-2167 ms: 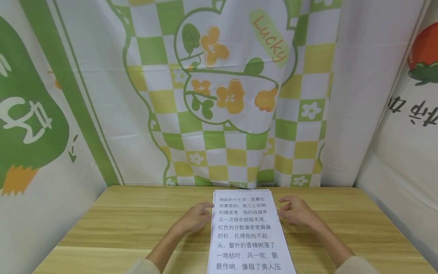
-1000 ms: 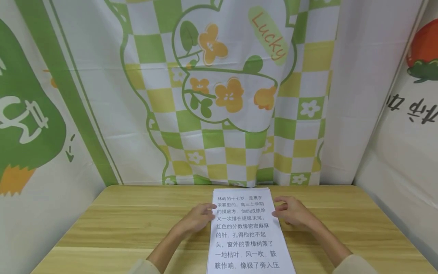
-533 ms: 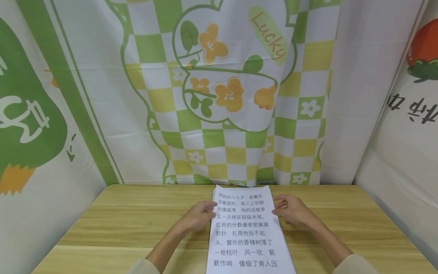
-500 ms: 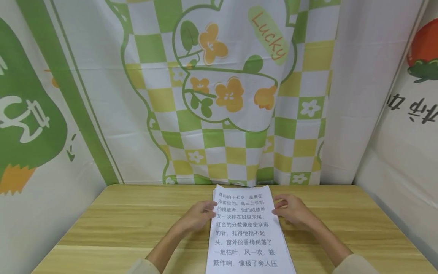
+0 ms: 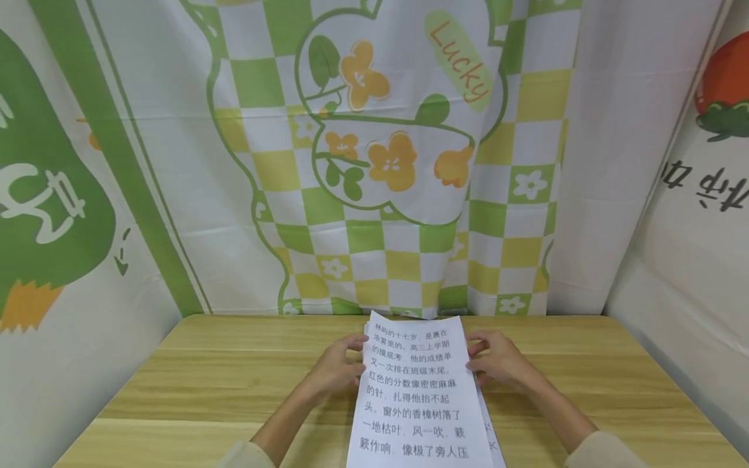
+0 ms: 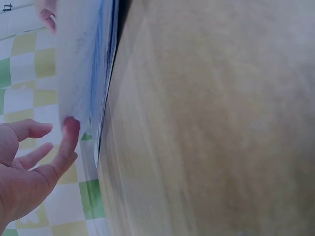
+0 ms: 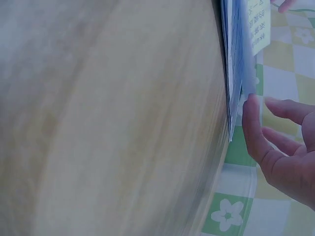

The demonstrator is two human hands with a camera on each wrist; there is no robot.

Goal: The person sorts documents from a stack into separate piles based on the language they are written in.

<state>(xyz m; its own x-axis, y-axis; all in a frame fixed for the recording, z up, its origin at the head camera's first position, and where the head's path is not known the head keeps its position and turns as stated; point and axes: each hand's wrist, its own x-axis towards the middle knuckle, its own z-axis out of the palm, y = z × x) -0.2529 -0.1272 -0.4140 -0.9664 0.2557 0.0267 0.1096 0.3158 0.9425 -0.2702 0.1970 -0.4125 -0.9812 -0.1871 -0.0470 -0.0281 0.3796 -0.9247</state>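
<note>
A white paper sheet (image 5: 409, 396) with large printed Chinese text lies over a stack of papers. Its upper corners curl upward, and it sits slightly turned and raised from the stack. My left hand (image 5: 336, 367) is at its left edge; in the left wrist view one fingertip (image 6: 71, 123) touches the sheet, the other digits spread apart. My right hand (image 5: 497, 357) is at the opposite edge, where one fingertip (image 7: 251, 100) meets the paper in the right wrist view and the rest stand off. The lower papers (image 5: 490, 432) show along the right side.
The wooden table (image 5: 234, 377) extends to both sides of the papers. Behind its far edge hangs a green and yellow checked curtain (image 5: 368, 234). Printed cloth walls (image 5: 690, 260) stand close on the left and right.
My hands have come in to the sheet's edges. The top sheet has lifted, curled at its upper corners and shifted a little leftward at the near end, exposing printing on a paper below.
</note>
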